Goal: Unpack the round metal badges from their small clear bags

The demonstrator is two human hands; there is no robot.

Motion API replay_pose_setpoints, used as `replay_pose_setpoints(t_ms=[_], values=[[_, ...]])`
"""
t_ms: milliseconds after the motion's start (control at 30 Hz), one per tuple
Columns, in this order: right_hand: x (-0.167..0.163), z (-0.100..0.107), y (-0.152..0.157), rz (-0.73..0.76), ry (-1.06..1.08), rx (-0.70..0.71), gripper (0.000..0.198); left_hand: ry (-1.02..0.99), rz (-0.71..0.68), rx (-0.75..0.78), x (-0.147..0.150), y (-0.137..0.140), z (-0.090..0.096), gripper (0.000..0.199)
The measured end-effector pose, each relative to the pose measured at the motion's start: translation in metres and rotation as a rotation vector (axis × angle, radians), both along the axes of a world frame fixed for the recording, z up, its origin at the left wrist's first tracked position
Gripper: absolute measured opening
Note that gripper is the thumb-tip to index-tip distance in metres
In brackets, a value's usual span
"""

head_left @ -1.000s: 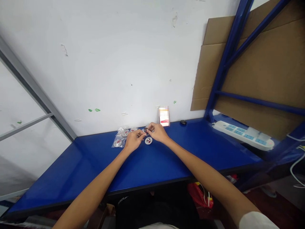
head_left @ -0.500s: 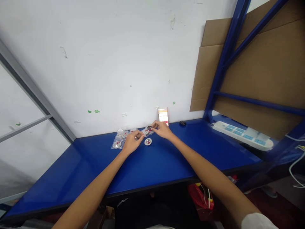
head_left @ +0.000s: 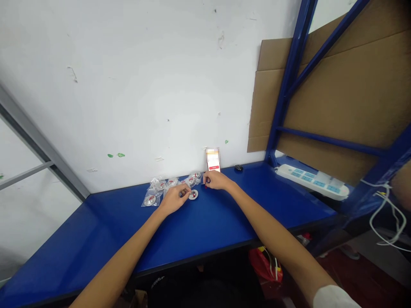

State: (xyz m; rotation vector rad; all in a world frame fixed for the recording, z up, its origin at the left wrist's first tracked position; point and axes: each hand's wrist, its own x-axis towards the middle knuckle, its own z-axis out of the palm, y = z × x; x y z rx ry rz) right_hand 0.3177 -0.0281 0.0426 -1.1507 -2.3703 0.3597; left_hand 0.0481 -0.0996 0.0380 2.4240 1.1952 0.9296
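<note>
A small round whitish disc [head_left: 194,197] with a red and shiny centre is at the middle of the blue table. My left hand [head_left: 174,199] has its thumb and fingertips pinched at the disc's left edge; whether they grip it is hard to see. To the right, my right hand [head_left: 217,180] pinches a small dark and red piece [head_left: 206,185] just above the table, partly hidden by the fingers. Several clear plastic packets with silvery round pieces and red marks lie behind and left of my left hand, among them a front-left packet [head_left: 150,200] and a back-right packet [head_left: 196,175].
Against the white wall leans a lit phone [head_left: 213,164], behind my right hand. A small black object [head_left: 238,167] sits farther right. A white power strip [head_left: 313,182] lies by the blue metal frame [head_left: 278,128], with cardboard [head_left: 268,94] behind. Below hangs a red bag [head_left: 261,265].
My left hand's fingertips have come down to the disc's edge. My right hand has drawn away from the packets, still pinching the dark and red piece. The whole view has shifted slightly.
</note>
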Motion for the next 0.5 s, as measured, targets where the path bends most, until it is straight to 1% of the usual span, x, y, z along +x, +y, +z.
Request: replay_pose_setpoints(t_ms=[100, 167, 333, 433, 500], values=[[0.004, 0.0, 0.001, 0.015, 0.015, -0.025, 0.018, -0.001, 0.005, -0.002, -0.001, 0.001, -0.001, 0.018], [0.007, -0.002, 0.004, 0.049, 0.029, -0.058, 0.022, 0.0, 0.005, -0.004, -0.001, 0.001, 0.0, 0.017], [0.014, -0.006, 0.013, 0.209, 0.074, -0.197, 0.042, -0.007, 0.005, -0.009, 0.0, -0.001, 0.005, 0.017], [0.016, -0.006, 0.014, 0.245, 0.096, -0.178, 0.046, -0.011, 0.012, -0.004, -0.001, 0.0, 0.004, 0.017], [0.016, -0.004, 0.013, 0.226, 0.105, -0.137, 0.045, -0.01, 0.015, -0.001, -0.002, 0.001, 0.003, 0.017]])
